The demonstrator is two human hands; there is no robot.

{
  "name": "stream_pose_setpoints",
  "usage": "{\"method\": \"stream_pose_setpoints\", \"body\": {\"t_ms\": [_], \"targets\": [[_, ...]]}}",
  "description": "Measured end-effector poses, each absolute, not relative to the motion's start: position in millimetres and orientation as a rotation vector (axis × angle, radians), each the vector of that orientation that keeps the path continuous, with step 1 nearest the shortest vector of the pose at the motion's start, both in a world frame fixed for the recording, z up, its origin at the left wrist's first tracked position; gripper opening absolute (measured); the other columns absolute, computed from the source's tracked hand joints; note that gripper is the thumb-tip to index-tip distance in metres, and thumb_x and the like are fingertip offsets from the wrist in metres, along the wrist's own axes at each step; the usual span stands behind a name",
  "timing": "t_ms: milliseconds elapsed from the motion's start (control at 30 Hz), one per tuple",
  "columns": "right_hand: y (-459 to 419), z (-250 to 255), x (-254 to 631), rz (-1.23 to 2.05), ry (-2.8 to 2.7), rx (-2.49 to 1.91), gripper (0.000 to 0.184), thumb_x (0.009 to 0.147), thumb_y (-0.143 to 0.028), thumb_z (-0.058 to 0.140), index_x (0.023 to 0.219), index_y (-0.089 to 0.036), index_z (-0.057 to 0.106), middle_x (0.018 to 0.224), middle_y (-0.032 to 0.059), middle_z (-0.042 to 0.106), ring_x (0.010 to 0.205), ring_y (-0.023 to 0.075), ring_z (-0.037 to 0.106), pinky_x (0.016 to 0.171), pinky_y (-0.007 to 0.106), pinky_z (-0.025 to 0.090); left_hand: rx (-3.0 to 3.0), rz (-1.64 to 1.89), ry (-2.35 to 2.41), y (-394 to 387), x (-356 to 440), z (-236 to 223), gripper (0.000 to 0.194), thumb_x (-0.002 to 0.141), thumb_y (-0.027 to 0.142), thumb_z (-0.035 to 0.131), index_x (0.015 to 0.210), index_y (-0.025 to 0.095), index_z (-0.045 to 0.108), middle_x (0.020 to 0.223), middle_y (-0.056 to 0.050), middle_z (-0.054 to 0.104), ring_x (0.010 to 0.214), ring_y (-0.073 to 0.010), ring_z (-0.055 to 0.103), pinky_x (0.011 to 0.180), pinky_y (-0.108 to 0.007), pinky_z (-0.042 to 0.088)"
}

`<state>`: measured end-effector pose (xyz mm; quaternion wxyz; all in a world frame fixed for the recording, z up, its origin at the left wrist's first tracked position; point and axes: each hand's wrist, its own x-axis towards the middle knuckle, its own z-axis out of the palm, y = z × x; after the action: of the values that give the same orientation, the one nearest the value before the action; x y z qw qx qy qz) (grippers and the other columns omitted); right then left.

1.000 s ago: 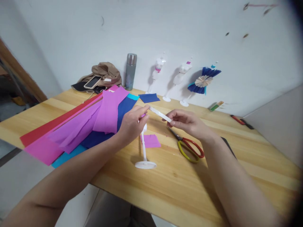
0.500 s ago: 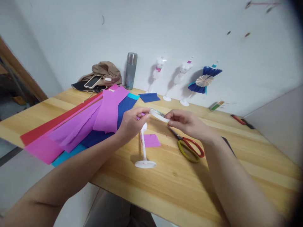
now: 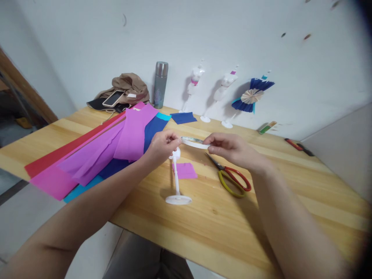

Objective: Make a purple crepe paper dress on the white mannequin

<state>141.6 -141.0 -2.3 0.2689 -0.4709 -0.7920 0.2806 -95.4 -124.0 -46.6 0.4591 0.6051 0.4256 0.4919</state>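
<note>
My left hand (image 3: 161, 147) is closed around the top of a small white mannequin stand (image 3: 177, 182) whose round base rests on the wooden table (image 3: 261, 217). My right hand (image 3: 229, 148) pinches the far end of a white tape strip (image 3: 194, 142) stretched between both hands, just above the stand. A small pink paper piece (image 3: 186, 170) lies on the table behind the stand's pole. Red and yellow handled scissors (image 3: 232, 179) lie just below my right hand.
Long sheets of pink, red, blue and cyan paper (image 3: 110, 149) cover the table's left. A flask (image 3: 160, 85), a cloth heap with a phone (image 3: 123, 93), three white mannequins (image 3: 223, 95), one with a blue paper skirt, and a blue paper scrap (image 3: 183, 117) line the wall.
Both hands sank slightly and the tape strip went from slanting to nearly level. The camera tipped a little, shifting the back-row objects upward.
</note>
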Motion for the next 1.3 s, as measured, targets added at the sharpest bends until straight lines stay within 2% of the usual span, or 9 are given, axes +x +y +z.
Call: {"method": "stream_pose_setpoints", "body": {"t_ms": [167,367,533,633,733,800,967,1167,1300], "targets": [[-138,-3,154,0.964,-2.010,-1.173,0.019,0.079,-0.039,0.068,0.089,-0.023,0.069,0.071,0.0002,0.059,0.066,0.0167,0.052,0.063,0.032,0.042,1.541,1.170,0.913,-123,-99,-45,0.016,0.077,0.019,0.065,0.063,0.015,0.058,0.085,-0.007,0.070,0.054,-0.0078,0.056,0.043,-0.018,0.044],[-127,-21,160,1.082,-1.815,-1.088,0.017,0.072,-0.030,0.074,0.088,-0.025,0.070,0.072,-0.0010,0.060,0.068,0.0153,0.055,0.067,0.032,0.047,1.311,1.018,0.693,-130,-97,-40,0.019,0.077,0.024,0.071,0.066,0.013,0.060,0.079,-0.008,0.073,0.052,-0.0079,0.061,0.050,-0.018,0.046],[-129,-10,168,1.009,-1.642,-1.123,0.035,0.072,-0.039,0.074,0.104,-0.027,0.065,0.126,0.0077,0.065,0.093,0.0236,0.070,0.074,0.036,0.056,0.992,1.165,0.651,-127,-100,-36,0.016,0.078,0.020,0.076,0.072,0.011,0.063,0.069,-0.007,0.072,0.062,-0.0116,0.068,0.059,-0.019,0.052],[-133,-2,181,0.904,-1.915,-1.773,0.018,0.077,-0.035,0.071,0.081,-0.021,0.061,0.089,0.0078,0.071,0.077,0.0212,0.070,0.068,0.033,0.056,0.848,1.243,0.645,-121,-104,-32,0.015,0.083,0.012,0.070,0.072,0.011,0.060,0.069,-0.005,0.071,0.062,-0.0108,0.069,0.061,-0.019,0.053],[-133,-7,189,1.128,-2.179,-2.370,0.012,0.078,-0.028,0.067,0.078,-0.018,0.060,0.062,0.0040,0.066,0.058,0.0184,0.065,0.059,0.032,0.054,0.791,1.276,0.646,-114,-107,-33,0.017,0.088,0.008,0.062,0.071,0.011,0.060,0.070,-0.005,0.071,0.064,-0.0101,0.070,0.063,-0.018,0.054],[-131,-15,187,1.071,-2.220,-2.415,0.015,0.073,-0.022,0.070,0.085,-0.019,0.061,0.063,0.0019,0.066,0.058,0.0182,0.065,0.057,0.030,0.052,0.776,1.298,0.649,-111,-108,-36,0.017,0.088,0.008,0.063,0.071,0.011,0.060,0.071,-0.005,0.071,0.066,-0.0105,0.071,0.064,-0.018,0.055],[-129,-29,173,0.685,-2.450,-2.243,0.054,0.059,-0.012,0.074,0.112,-0.021,0.063,0.075,0.0015,0.067,0.064,0.0199,0.064,0.055,0.029,0.044,0.784,1.299,0.706,-111,-107,-39,0.015,0.087,0.010,0.067,0.074,0.010,0.060,0.068,-0.003,0.069,0.060,-0.0089,0.068,0.059,-0.017,0.051],[-121,-39,172,0.610,-2.235,-2.084,0.023,0.064,-0.013,0.068,0.083,-0.022,0.059,0.070,0.0036,0.063,0.050,0.0150,0.052,0.047,0.029,0.036,0.826,1.280,0.724,-115,-107,-36,0.017,0.086,0.014,0.070,0.073,0.011,0.059,0.069,-0.003,0.069,0.059,-0.0084,0.067,0.056,-0.017,0.049],[-128,-15,183,0.854,-1.997,-1.772,0.025,0.071,-0.024,0.072,0.091,-0.023,0.057,0.076,0.0041,0.064,0.058,0.0151,0.052,0.050,0.029,0.040,0.819,1.281,0.737,-115,-108,-36,0.016,0.087,0.014,0.068,0.074,0.011,0.059,0.070,-0.003,0.070,0.059,-0.0083,0.066,0.056,-0.018,0.049]]}}
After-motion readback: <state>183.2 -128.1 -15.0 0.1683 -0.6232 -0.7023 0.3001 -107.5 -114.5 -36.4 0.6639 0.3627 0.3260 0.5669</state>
